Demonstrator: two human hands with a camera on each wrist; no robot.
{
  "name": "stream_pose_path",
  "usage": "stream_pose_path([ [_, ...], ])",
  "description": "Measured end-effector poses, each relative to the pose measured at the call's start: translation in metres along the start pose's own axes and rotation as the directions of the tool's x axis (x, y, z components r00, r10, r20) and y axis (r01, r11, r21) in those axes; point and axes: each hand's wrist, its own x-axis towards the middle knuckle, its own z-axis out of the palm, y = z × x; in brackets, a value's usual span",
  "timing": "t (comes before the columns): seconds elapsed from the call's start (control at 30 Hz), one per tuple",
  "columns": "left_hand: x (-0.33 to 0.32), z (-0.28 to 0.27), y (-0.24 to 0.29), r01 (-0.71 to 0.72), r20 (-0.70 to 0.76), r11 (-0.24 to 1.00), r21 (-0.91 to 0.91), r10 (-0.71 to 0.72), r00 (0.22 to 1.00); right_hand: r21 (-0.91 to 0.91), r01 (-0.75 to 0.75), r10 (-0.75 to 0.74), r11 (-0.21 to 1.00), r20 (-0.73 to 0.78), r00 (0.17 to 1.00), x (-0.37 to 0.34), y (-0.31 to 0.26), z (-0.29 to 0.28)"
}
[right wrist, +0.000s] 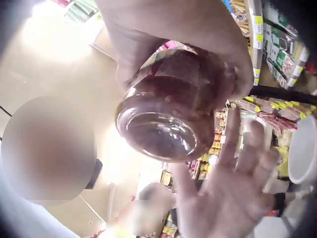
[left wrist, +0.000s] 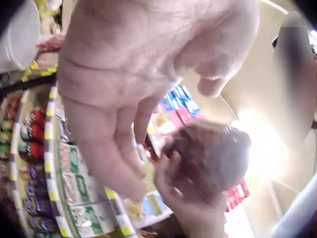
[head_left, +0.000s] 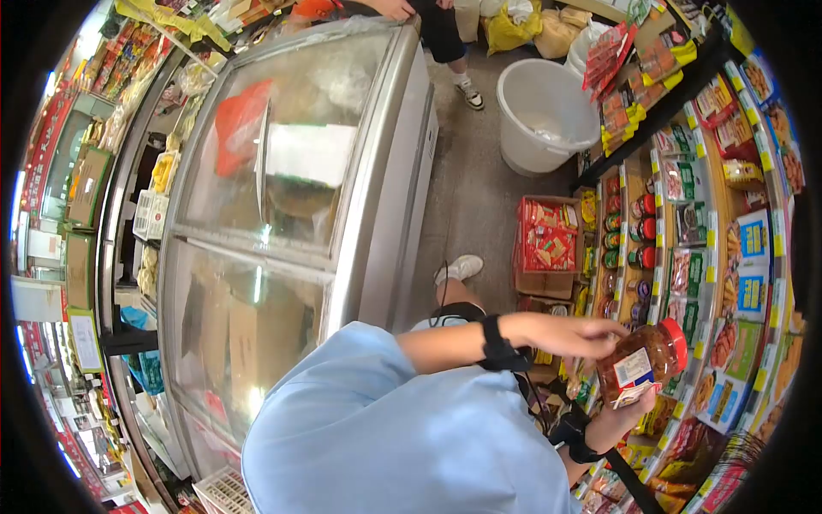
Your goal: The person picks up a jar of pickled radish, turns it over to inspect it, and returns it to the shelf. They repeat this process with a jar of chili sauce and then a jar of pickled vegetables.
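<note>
Jar point(head_left: 638, 368) with a red lid point(head_left: 675, 343) is at 4 o'clock in the head view, near the packed shelves point(head_left: 711, 236). It tilts, lid toward 2 o'clock, and a white barcode label point(head_left: 634, 368) faces up. The right hand point(head_left: 623, 415) holds it, fingers and thumb wrapped round the body, as the right wrist view shows with the jar's base toward the camera.

The left hand point(head_left: 582, 336) grips nothing: its fingers are spread and only gently bent. In the right wrist view its palm is at 5 o'clock, the thumb just beside the jar's base; whether they touch I cannot tell. The left wrist view has the jar at 4 o'clock, blurred.

Each wrist wears a black band point(head_left: 503, 343), and the shirt point(head_left: 402, 428) is light blue. A carton point(head_left: 521, 248) of red packets point(head_left: 548, 244) is at 3 o'clock in the head view, with a white bucket point(head_left: 522, 150) between 1 and 2. A glass-topped freezer point(head_left: 372, 171) fills the side toward 10 o'clock. Near 12, another person's shoe point(head_left: 469, 94) shows beyond it.
</note>
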Motion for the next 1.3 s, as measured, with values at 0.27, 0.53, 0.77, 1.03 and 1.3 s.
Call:
stream_pose_path([
  [0.27,-0.158,-0.033,-0.031,0.705,-0.681,0.706,0.070,-0.483,0.551,0.089,0.358,-0.343,0.929,-0.149,0.927,-0.009,-0.035,-0.086],
  [0.53,-0.049,0.017,0.013,0.343,-0.440,0.881,0.325,-0.180,0.879,0.234,-0.122,0.052,0.965,0.286,0.957,0.007,-0.078,-0.064],
  [0.77,-0.003,0.001,0.026,0.314,-0.498,0.911,0.267,-0.148,0.854,0.297,0.292,-0.390,0.909,0.361,0.847,0.040,-0.019,0.023],
  [1.03,0.079,0.029,0.029,0.266,-0.198,0.846,0.463,-0.193,0.961,0.048,0.452,-0.414,0.891,0.495,0.764,0.119,-0.005,0.127],
  [1.3,0.118,-0.004,0.041,0.297,-0.123,0.580,0.758,-0.320,0.940,-0.153,0.424,-0.176,0.893,0.749,0.639,0.191,0.006,0.177],
])
